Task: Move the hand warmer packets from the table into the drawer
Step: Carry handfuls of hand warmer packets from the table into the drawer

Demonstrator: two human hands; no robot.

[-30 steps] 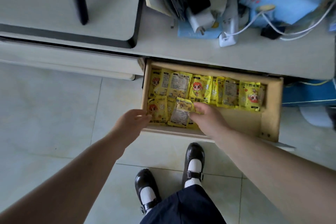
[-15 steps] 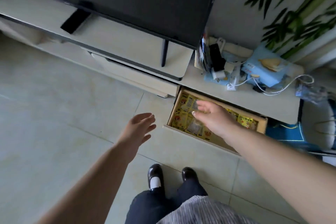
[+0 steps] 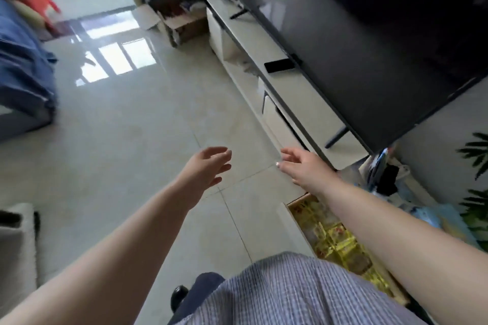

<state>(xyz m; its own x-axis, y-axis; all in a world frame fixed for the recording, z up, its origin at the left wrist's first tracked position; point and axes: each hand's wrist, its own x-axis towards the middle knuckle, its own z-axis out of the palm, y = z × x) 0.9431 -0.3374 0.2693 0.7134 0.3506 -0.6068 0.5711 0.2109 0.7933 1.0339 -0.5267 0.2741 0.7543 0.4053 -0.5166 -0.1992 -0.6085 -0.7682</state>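
The wooden drawer [image 3: 295, 215] stands pulled out at the lower right, partly hidden by my right forearm. Several yellow hand warmer packets [image 3: 335, 243] lie inside it. My left hand [image 3: 208, 169] hangs over the floor tiles with fingers loosely spread and nothing in it. My right hand [image 3: 301, 166] is also empty, fingers relaxed, raised in front of the low TV cabinet, well away from the drawer.
A long white TV cabinet [image 3: 298, 87] with a large dark TV [image 3: 383, 42] runs along the right; a black phone [image 3: 280, 65] lies on it. A cardboard box [image 3: 182, 24] sits at the far end. A blue-covered seat [image 3: 23, 66] is at the left, shiny floor tiles [image 3: 126, 124] between.
My view has swung left and up, away from the drawer toward the room. My right hand has left the packets in the drawer and both hands have lifted, empty.
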